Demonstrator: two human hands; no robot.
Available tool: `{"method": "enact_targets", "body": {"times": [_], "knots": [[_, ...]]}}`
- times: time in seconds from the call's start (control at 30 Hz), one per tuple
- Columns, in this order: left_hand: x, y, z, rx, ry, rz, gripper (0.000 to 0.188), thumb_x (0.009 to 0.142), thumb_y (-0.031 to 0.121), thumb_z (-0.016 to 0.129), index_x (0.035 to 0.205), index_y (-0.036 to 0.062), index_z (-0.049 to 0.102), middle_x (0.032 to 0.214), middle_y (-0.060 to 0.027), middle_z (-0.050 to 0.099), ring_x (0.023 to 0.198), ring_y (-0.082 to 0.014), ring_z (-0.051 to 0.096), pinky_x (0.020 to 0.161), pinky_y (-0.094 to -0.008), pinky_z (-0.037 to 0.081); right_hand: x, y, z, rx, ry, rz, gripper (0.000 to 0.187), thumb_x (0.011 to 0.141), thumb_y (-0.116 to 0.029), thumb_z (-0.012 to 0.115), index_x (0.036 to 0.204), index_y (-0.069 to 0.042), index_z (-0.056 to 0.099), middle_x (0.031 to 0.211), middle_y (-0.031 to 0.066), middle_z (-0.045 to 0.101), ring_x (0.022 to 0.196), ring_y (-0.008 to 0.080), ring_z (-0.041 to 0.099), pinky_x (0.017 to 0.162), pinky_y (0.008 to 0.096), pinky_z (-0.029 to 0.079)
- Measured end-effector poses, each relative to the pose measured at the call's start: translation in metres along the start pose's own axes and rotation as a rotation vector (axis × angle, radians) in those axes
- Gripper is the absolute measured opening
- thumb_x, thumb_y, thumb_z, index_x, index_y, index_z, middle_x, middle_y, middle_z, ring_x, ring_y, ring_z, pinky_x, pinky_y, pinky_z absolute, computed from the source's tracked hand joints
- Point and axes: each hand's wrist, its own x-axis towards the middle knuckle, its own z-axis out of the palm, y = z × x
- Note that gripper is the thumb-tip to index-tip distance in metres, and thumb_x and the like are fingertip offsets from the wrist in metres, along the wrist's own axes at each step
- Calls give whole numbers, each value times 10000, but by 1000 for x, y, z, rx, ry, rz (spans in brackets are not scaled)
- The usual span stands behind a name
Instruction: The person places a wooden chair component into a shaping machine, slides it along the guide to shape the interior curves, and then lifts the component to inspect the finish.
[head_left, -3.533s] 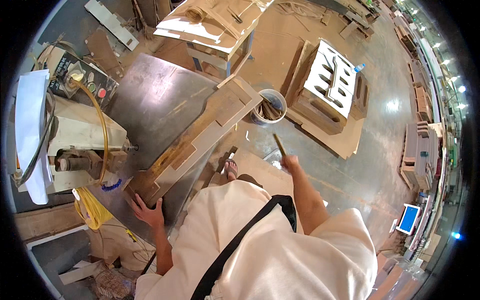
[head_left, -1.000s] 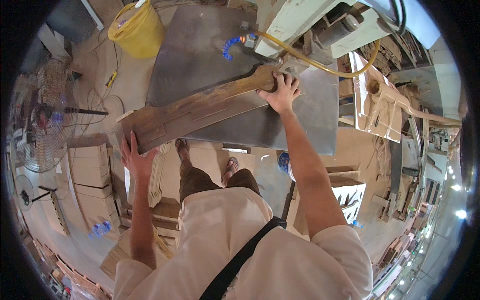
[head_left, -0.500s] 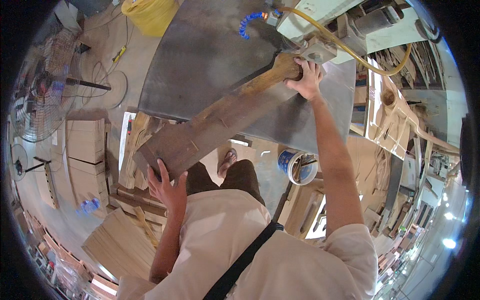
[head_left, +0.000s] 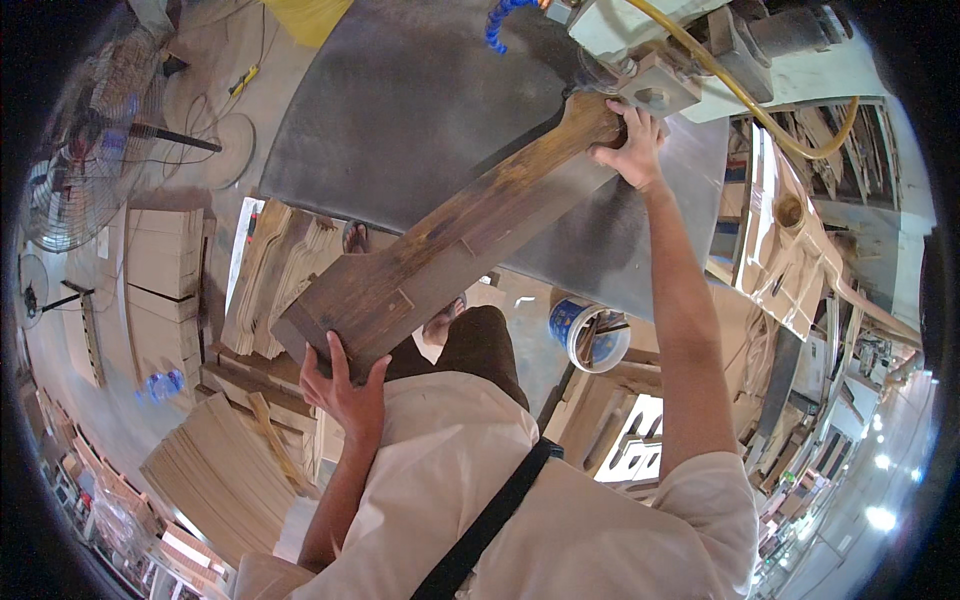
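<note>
A long dark-brown wooden board lies slantwise over the near edge of the grey metal machine table. A lighter, worn strip runs along its far side, ending in a rounded tip close under the machine head. My right hand grips that far end, thumb on the near side and fingers curled over the tip. At the near left end, which juts out past the table, my left hand holds the board with its fingers spread on top. What touches the board's tip is partly hidden.
A blue segmented hose and a yellow hose hang by the machine. A bucket of scraps stands below the table. Shaped wooden pieces and stacked boards lie left; a fan stands farther left.
The table and machine head have shifted slightly up and right in view. Both hands keep hold of the board. A foot now shows beyond the board, left of the table's near edge.
</note>
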Motion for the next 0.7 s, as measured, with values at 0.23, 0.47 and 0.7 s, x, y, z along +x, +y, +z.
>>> {"method": "enact_targets", "body": {"times": [0.23,0.47,0.7], "knots": [[-4,10,0,-19,17,9,877,649,384,914,1434,216,561,1448,-207,393,1317,-402,373,1068,-577,285,4,14,5,-39,3,-10,886,529,-389,860,1350,-247,559,1288,88,517,1299,339,398,1119,478,224],[-9,12,0,-13,16,27,892,643,385,919,1439,220,553,1428,-203,404,1305,-402,383,1056,-577,302,7,17,4,-16,-18,-23,877,545,-398,854,1355,-239,556,1274,86,516,1298,334,400,1129,483,212],[-11,11,2,-41,-7,12,876,688,464,884,1454,206,546,1422,-215,399,1324,-401,371,1089,-576,260,9,16,1,-9,-45,-21,884,560,-408,854,1368,-219,548,1263,89,506,1296,329,391,1139,480,192]]}}
